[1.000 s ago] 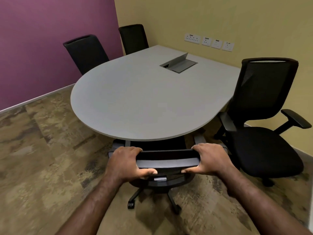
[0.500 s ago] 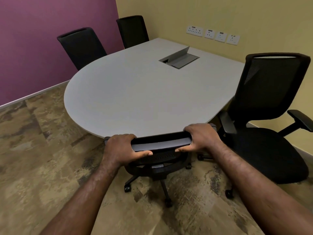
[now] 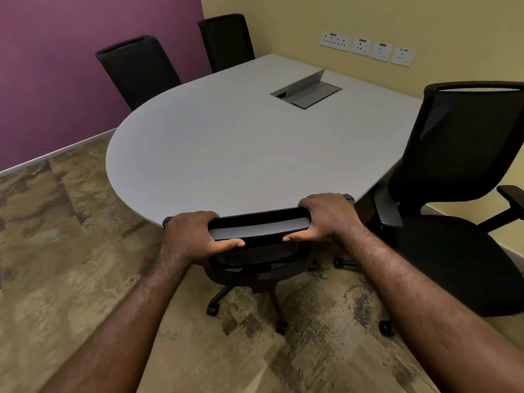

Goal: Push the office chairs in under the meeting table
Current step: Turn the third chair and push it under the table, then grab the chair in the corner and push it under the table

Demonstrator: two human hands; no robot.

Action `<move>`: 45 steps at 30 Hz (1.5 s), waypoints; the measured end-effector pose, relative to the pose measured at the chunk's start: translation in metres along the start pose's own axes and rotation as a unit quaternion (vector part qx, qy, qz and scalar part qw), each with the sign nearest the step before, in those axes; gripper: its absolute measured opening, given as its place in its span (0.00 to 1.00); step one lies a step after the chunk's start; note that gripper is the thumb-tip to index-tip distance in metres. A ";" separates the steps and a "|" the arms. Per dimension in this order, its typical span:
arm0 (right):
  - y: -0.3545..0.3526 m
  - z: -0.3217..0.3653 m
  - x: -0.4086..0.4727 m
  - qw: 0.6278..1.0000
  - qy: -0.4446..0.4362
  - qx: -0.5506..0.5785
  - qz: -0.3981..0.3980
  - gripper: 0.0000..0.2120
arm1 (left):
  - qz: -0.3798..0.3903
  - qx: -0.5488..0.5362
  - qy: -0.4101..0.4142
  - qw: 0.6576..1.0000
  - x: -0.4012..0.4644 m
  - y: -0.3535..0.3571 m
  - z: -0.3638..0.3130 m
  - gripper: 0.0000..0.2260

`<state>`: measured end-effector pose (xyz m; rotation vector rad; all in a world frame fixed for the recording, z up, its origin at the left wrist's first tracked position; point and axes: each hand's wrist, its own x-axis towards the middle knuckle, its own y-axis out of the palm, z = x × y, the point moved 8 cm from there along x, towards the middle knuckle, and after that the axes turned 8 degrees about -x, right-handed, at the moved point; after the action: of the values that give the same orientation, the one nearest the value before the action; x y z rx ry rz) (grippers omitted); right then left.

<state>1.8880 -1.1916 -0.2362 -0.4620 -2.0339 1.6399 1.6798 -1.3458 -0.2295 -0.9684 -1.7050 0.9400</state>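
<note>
A grey meeting table (image 3: 226, 154) with a rounded near end fills the middle of the view. A black office chair (image 3: 259, 226) stands at that end, its backrest top against the table's edge and its seat hidden under the top. My left hand (image 3: 195, 236) grips the backrest's left corner and my right hand (image 3: 329, 217) grips its right corner. A second black mesh chair (image 3: 467, 171) with armrests stands at the table's right side, pulled out and turned away from the table. Two more black chairs (image 3: 139, 69) (image 3: 226, 41) stand close in at the far left.
An open cable box (image 3: 307, 90) is set into the table top. Wall sockets (image 3: 365, 49) line the yellow wall behind. A purple wall closes the left side. Patterned carpet (image 3: 71, 251) covers the floor, and the near chair's castors (image 3: 212, 309) show below.
The chair between my hands has rolled forward until its backrest meets the table edge, and its seat has gone under the top. I have stepped closer to the table.
</note>
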 end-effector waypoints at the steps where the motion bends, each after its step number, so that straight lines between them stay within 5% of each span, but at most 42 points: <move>1: 0.001 -0.001 0.002 1.000 -0.002 0.000 0.001 0.42 | -0.002 0.000 0.000 1.000 0.001 0.001 0.001 0.35; 15: 0.005 0.000 -0.002 1.000 -0.002 -0.005 -0.002 0.40 | 0.010 0.006 -0.005 1.000 0.001 0.004 0.001 0.35; 26: -0.015 0.028 -0.053 0.999 0.033 0.006 -0.005 0.55 | 0.067 -0.029 0.017 0.997 -0.027 -0.002 -0.017 0.46; 45: -0.125 -0.099 -0.214 0.968 0.234 -0.076 -0.045 0.55 | 0.014 -0.054 0.202 0.978 0.022 -0.033 -0.210 0.49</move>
<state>2.1252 -1.2553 -0.1314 -0.7232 -1.7952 1.1855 1.8672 -1.3045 -0.1346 -1.1692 -1.4093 0.6198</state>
